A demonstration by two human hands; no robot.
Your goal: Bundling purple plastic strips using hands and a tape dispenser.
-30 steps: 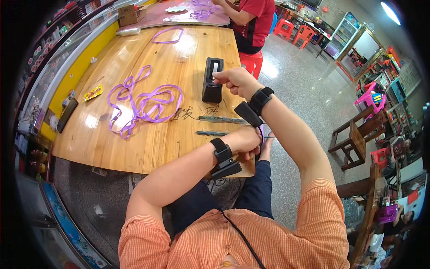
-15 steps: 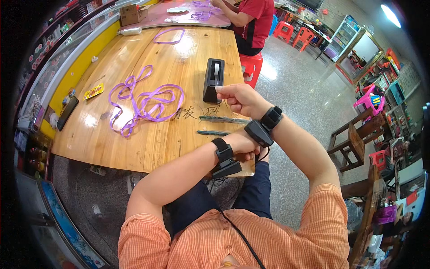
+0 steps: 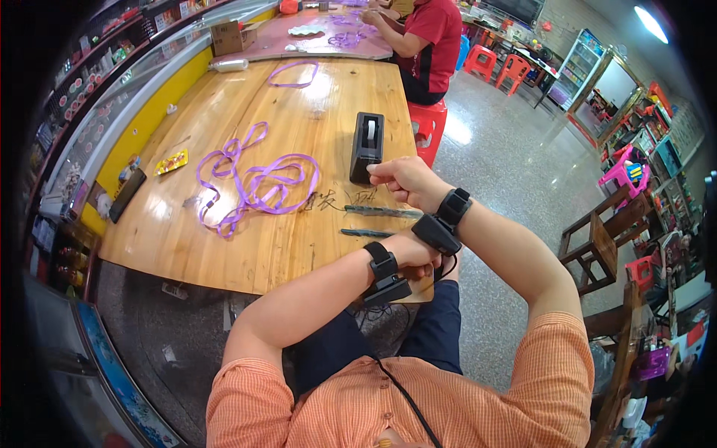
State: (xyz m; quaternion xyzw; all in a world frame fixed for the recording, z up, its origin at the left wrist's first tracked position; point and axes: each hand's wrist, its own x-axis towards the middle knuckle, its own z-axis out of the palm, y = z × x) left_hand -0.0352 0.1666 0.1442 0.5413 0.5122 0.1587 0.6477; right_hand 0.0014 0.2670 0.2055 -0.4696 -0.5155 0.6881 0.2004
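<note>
Right hand [image 3: 409, 181] pinched closed at near end of tape dispenser [image 3: 367, 154], upper center, likely parked there for easy reach; contents unclear. Left hand [image 3: 413, 249], mid-frame, partly hidden; grip can't tell.

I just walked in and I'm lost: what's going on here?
Someone's right hand, fingers pinched, is at the near end of a black tape dispenser on the wooden table. Their left hand is at the table's near right corner; what it holds, if anything, is hidden. Purple ribbon lies tangled to the left.
</note>
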